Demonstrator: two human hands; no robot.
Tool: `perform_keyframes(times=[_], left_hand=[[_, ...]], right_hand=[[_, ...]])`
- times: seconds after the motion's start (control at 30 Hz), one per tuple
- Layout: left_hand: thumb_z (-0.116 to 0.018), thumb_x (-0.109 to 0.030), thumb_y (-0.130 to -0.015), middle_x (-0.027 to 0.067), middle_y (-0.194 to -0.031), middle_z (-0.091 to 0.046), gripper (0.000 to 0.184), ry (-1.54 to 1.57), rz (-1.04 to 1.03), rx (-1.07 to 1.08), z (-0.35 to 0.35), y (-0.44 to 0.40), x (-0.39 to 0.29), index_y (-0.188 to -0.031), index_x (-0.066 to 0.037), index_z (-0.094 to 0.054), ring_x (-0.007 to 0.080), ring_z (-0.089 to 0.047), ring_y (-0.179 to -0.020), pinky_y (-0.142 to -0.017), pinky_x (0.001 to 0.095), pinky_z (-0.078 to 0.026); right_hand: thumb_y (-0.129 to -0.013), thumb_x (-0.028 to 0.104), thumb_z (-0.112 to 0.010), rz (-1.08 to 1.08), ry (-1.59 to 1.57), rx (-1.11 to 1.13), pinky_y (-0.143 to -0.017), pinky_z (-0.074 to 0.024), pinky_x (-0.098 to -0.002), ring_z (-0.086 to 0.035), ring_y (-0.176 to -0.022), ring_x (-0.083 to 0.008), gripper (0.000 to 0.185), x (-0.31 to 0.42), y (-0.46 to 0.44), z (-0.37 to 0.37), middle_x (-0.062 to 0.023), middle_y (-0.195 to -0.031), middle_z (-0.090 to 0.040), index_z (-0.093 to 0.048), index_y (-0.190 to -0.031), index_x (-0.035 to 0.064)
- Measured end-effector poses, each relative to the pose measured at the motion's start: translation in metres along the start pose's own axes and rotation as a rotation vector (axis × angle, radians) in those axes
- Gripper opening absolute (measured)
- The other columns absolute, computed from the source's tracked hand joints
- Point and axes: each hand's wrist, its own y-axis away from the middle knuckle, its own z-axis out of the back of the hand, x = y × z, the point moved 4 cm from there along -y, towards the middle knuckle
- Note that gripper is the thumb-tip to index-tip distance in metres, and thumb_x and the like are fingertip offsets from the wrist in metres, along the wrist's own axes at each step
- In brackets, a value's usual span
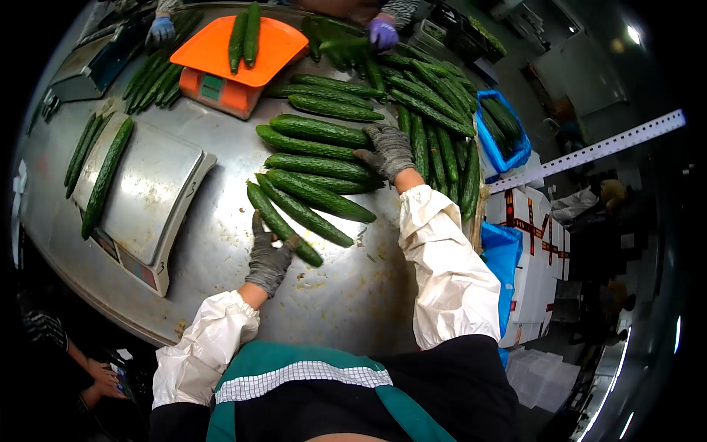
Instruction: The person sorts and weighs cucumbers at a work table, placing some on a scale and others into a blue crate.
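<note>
My left hand [271, 254], in a grey knit glove, is closed on the lower part of a green cucumber [276, 217], the nearest of a row on the metal table. Its thumb lies over the cucumber's side. My right hand [389, 151], in a matching glove, rests with fingers spread on the right ends of the row's middle cucumbers [320, 168]. More cucumbers [317, 131] lie side by side just beyond. To the right of my right hand is a pile of cucumbers [434, 147], touching or close to it.
An orange scale [276, 48] holds two cucumbers. On the left, a silver scale [151, 191] carries one cucumber. Across the table are a person's purple-gloved hand [383, 34] and a blue-gloved hand [161, 32]. Blue-lined boxes [526, 147] stand beyond the right edge.
</note>
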Motion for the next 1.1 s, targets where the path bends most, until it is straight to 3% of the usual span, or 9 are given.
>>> perform_keyframes(times=[0.27, 0.37, 0.47, 0.53, 0.67, 0.8, 0.87, 1.0, 1.1], left_hand=[[-0.064, -0.015, -0.073, 0.0226, -0.118, -0.042, 0.091, -0.432, -0.158, 0.048, 0.009, 0.006, -0.03, -0.134, -0.009, 0.002, 0.0274, -0.049, -0.098, -0.08, 0.0297, -0.043], [-0.065, -0.018, -0.072, 0.0189, -0.104, -0.051, 0.071, -0.34, -0.283, -0.028, 0.021, 0.008, -0.033, -0.129, -0.005, -0.024, 0.0245, -0.055, -0.082, -0.069, 0.028, -0.046], [-0.063, -0.018, -0.074, 0.0113, -0.079, -0.057, 0.044, -0.179, -0.401, 0.015, 0.021, 0.019, -0.054, -0.111, 0.0, -0.048, 0.0149, -0.056, -0.067, -0.062, 0.0267, -0.046], [-0.058, -0.012, -0.079, 0.0048, -0.087, -0.054, 0.036, -0.083, -0.391, 0.098, 0.013, 0.027, -0.062, -0.112, -0.002, -0.046, 0.0099, -0.051, -0.071, -0.065, 0.0235, -0.045], [-0.057, -0.017, -0.082, 0.0066, -0.088, -0.055, 0.04, 0.149, -0.337, 0.199, 0.0, 0.035, -0.068, -0.114, 0.001, -0.041, 0.0124, -0.053, -0.08, -0.07, 0.0252, -0.045], [-0.067, -0.027, -0.073, 0.011, -0.089, -0.056, 0.051, -0.026, -0.502, -0.054, 0.002, 0.022, -0.043, -0.107, 0.002, -0.042, 0.0143, -0.053, -0.078, -0.07, 0.0276, -0.046], [-0.072, -0.03, -0.064, 0.015, -0.092, -0.056, 0.06, -0.08, -0.393, -0.108, 0.011, 0.037, -0.063, -0.106, 0.001, -0.042, 0.02, -0.054, -0.086, -0.075, 0.0313, -0.045], [-0.074, -0.037, -0.059, 0.0168, -0.092, -0.056, 0.068, -0.148, -0.192, -0.131, 0.05, 0.055, -0.095, -0.106, 0.001, -0.043, 0.0239, -0.056, -0.086, -0.077, 0.0324, -0.044], [-0.07, -0.03, -0.065, 0.0151, -0.092, -0.057, 0.051, -0.132, -0.158, -0.089, 0.08, 0.047, -0.094, -0.099, 0.002, -0.049, 0.022, -0.055, -0.085, -0.076, 0.0319, -0.044]], right_hand=[[-0.069, 0.042, -0.06, 0.041, -0.188, -0.153, -0.08, -0.0394, -0.0405, -0.05, -0.096, -0.0287, 0.052, 0.002, 0.009, 0.005, -0.0155, -0.103, -0.053, -0.052, -0.106, 0.0068], [-0.074, 0.031, -0.059, -0.23, -0.37, 0.001, -0.081, -0.0411, -0.0387, -0.051, -0.097, -0.0297, 0.043, 0.02, 0.04, 0.015, -0.0167, -0.105, -0.052, -0.05, -0.11, 0.0088], [-0.079, 0.003, -0.049, 0.279, -0.638, 0.016, -0.075, -0.046, -0.0324, -0.057, -0.083, -0.0292, 0.037, 0.034, 0.079, -0.016, -0.0191, -0.1, -0.053, -0.049, -0.113, 0.0176], [-0.085, 0.033, -0.049, -0.303, -1.49, 0.351, -0.061, -0.0415, -0.0233, -0.052, -0.065, -0.0115, 0.028, 0.08, 0.095, -0.004, -0.0052, -0.07, -0.055, -0.055, -0.084, 0.0052], [-0.083, 0.041, -0.051, -0.45, -2.02, 0.266, -0.057, -0.0406, -0.0233, -0.049, -0.058, -0.0112, 0.038, 0.15, 0.122, -0.017, -0.0027, -0.066, -0.053, -0.05, -0.086, 0.0029], [-0.081, 0.018, -0.057, 0.322, -0.363, -0.562, -0.064, -0.0414, -0.0293, -0.047, -0.069, -0.0145, 0.019, 0.182, 0.14, -0.004, -0.0057, -0.078, -0.052, -0.049, -0.085, 0.001], [-0.079, 0.01, -0.056, -0.35, -1.184, -0.251, -0.08, -0.0394, -0.0337, -0.05, -0.088, -0.0199, 0.028, 0.192, 0.151, -0.025, -0.0091, -0.093, -0.052, -0.043, -0.102, -0.0014], [-0.075, 0.005, -0.056, -0.187, -1.316, -0.414, -0.086, -0.0372, -0.0317, -0.048, -0.096, -0.021, 0.056, 0.218, 0.158, -0.023, -0.0113, -0.107, -0.049, -0.032, -0.125, -0.0006], [-0.071, 0.005, -0.062, 0.029, -1.207, -0.12, -0.081, -0.0402, -0.0306, -0.05, -0.092, -0.0201, 0.056, 0.242, 0.15, 0.018, -0.0128, -0.112, -0.046, -0.037, -0.12, -0.0006]])
